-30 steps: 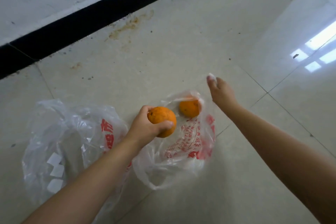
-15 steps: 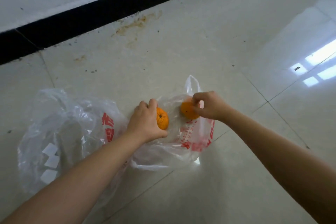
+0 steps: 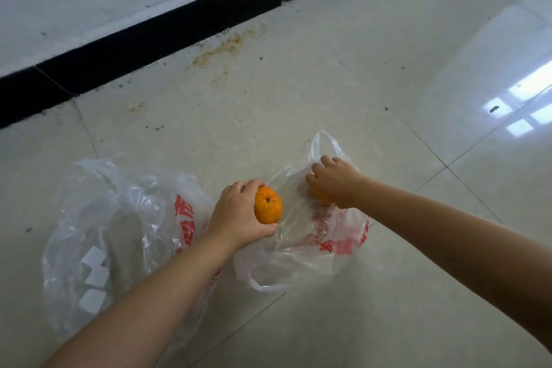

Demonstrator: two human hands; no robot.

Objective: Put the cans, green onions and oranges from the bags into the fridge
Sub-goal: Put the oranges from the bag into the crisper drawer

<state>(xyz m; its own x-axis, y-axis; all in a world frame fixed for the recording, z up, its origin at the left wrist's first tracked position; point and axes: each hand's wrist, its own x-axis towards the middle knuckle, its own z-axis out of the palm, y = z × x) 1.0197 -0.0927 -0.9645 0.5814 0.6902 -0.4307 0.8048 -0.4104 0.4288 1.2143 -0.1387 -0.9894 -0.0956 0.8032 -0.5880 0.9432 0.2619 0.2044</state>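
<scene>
Left hand grips one orange, out of the bag and clear of the plastic. Right hand is down in the printed plastic bag, fingers curled over a second orange that's mostly hidden; looks like a grasp, can't confirm it's lifted. Second clear bag on the left sits on the tiled floor, contents unclear. No fridge, cans or green onions in view. My read: oranges picked, none stowed yet
</scene>
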